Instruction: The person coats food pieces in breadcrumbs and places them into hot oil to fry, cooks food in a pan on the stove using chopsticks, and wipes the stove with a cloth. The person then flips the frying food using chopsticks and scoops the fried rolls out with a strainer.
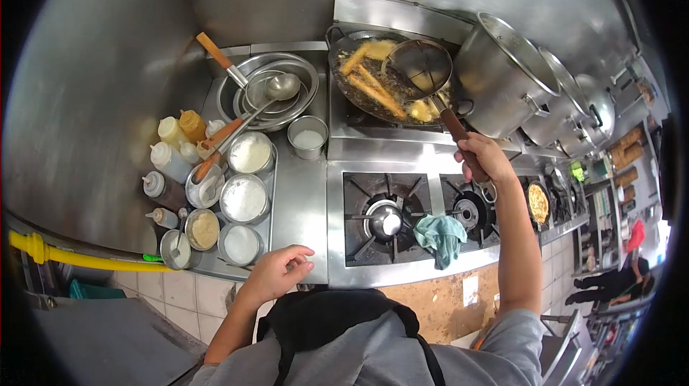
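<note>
My right hand (pixel 482 158) is wrapped round the brown handle of a strainer (pixel 425 63). The strainer's round mesh head hangs over the right side of a wide wok (pixel 352 104) of dark oil. Golden fried pieces lie in the oil, among them long sticks (pixel 376 90) and a paler piece (pixel 380 49); the mesh partly hides others. Near the counter's front edge, my left hand (pixel 278 272) hovers with its fingers loosely curled and apart, holding nothing. The nearest thing to it is a metal tub of white powder (pixel 240 244).
Squeeze bottles (pixel 171 160) and several seasoning tubs (pixel 244 198) stand at the left. A ladle (pixel 283 86) rests across nested bowls (pixel 310 73). A green cloth (pixel 441 236) lies on the burner edge. Tall pots (pixel 502 77) stand right of the wok. People (pixel 617 282) are far right.
</note>
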`<state>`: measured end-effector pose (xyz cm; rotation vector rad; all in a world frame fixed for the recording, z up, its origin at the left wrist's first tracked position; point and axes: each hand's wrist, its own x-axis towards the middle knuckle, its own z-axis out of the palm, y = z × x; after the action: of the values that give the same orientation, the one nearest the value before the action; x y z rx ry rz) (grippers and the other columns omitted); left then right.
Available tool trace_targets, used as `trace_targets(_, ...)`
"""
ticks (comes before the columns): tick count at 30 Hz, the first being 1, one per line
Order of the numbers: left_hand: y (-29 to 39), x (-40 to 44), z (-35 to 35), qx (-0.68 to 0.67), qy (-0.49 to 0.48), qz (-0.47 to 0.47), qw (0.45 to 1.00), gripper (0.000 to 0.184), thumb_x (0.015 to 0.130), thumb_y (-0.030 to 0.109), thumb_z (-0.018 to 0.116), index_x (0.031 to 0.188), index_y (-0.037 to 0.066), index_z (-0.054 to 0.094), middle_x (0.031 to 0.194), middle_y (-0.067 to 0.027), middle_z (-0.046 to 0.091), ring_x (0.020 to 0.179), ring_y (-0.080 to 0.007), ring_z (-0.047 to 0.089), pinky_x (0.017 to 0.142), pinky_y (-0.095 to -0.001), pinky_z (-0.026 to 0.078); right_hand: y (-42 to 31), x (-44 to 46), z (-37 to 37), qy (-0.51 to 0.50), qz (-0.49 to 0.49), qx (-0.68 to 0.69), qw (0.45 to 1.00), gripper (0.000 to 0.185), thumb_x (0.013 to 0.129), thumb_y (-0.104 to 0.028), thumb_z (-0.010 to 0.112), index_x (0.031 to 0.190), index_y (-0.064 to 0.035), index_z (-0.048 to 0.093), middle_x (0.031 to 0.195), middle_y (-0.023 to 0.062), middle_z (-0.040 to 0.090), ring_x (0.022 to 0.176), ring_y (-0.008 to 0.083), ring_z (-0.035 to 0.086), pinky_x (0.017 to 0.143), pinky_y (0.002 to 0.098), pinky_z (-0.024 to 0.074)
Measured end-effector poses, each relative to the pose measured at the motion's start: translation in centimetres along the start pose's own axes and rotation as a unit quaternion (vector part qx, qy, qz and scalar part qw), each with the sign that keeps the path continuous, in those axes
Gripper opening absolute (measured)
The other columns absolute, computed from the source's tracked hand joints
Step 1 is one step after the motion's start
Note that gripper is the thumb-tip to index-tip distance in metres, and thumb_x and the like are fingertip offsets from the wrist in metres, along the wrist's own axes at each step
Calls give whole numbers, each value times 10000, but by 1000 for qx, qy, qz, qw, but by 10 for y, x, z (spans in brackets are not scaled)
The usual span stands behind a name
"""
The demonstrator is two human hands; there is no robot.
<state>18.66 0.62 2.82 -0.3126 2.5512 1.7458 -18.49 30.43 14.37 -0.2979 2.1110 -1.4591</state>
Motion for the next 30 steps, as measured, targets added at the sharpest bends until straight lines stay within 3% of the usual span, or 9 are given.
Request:
trace_targets(9, 12, 20, 17, 14, -101, -4, 995, 291, 930, 192, 714, 1170, 31, 678, 895, -42, 707, 807, -119, 639, 762, -279, 522, -5, -10, 18, 11, -26, 133, 991, 139, 970, -200, 596, 992, -64, 583, 744, 48, 633, 460, 151, 573, 411, 318, 496)
trace_targets(10, 16, 24, 22, 26, -117, 1, 993, 288, 927, 188, 715, 1167, 31, 679, 891, -41, 704, 809, -118, 637, 765, -279, 520, 0, -9, 19, 2, -23, 153, 988, 193, 977, -193, 596, 1112, -58, 565, 816, 66, 650, 456, 147, 579, 420, 299, 506)
trace_targets(11, 23, 28, 28, 39, -135, 7, 990, 285, 925, 185, 716, 1163, 31, 680, 887, -40, 702, 810, -117, 636, 768, -278, 518, 3, -11, 19, -10, -19, 180, 984, 190, 974, -191, 606, 1111, -66, 566, 811, 68, 649, 458, 151, 579, 430, 304, 514)
trace_targets(13, 35, 34, 45, 46, -193, 26, 980, 270, 916, 153, 714, 1148, 18, 681, 880, -39, 697, 806, -114, 632, 773, -279, 515, 7, -38, 25, -8, -35, 254, 967, 219, 980, -189, 607, 1133, -45, 548, 808, 72, 648, 462, 150, 576, 448, 313, 529)
trace_targets(15, 34, 35, 63, 39, -178, 79, 980, 267, 901, 148, 731, 1129, 15, 691, 870, -77, 727, 797, -148, 682, 762, -291, 538, 24, -73, 24, -13, -89, 316, 944, 149, 975, -167, 592, 993, -24, 553, 793, 90, 660, 465, 176, 586, 426, 322, 506)
trace_targets(18, 35, 35, 98, 31, -231, 84, 969, 261, 892, 123, 735, 1116, -7, 695, 859, -74, 720, 788, -132, 667, 756, -287, 533, 53, -154, 5, -12, -96, 327, 940, 190, 982, -151, 578, 1082, -1, 517, 811, 88, 646, 458, 161, 580, 427, 310, 492)
trace_targets(25, 25, 35, 214, 83, -359, 76, 927, 247, 903, 150, 727, 1113, 22, 702, 826, -50, 707, 735, -113, 637, 672, -285, 522, 178, -401, -25, 179, -11, 378, 908, 316, 987, -207, 594, 1256, -53, 532, 821, 45, 628, 446, 100, 553, 421, 247, 471)
trace_targets(27, -2, 34, 253, 147, -389, 46, 908, 236, 914, 170, 716, 1101, 27, 701, 807, -58, 698, 725, -124, 638, 673, -293, 525, 223, -473, -19, 267, -5, 418, 868, 369, 968, -210, 617, 1276, -34, 515, 814, 75, 607, 434, 121, 532, 433, 257, 475)
trace_targets(30, -25, 20, 299, 303, -435, 108, 841, 252, 906, 240, 720, 1088, 67, 709, 827, -98, 716, 754, -214, 689, 710, -327, 536, 308, -577, -2, 410, 3, 486, 772, 281, 957, -189, 618, 1187, -47, 541, 808, 72, 616, 435, 142, 553, 439, 284, 499)
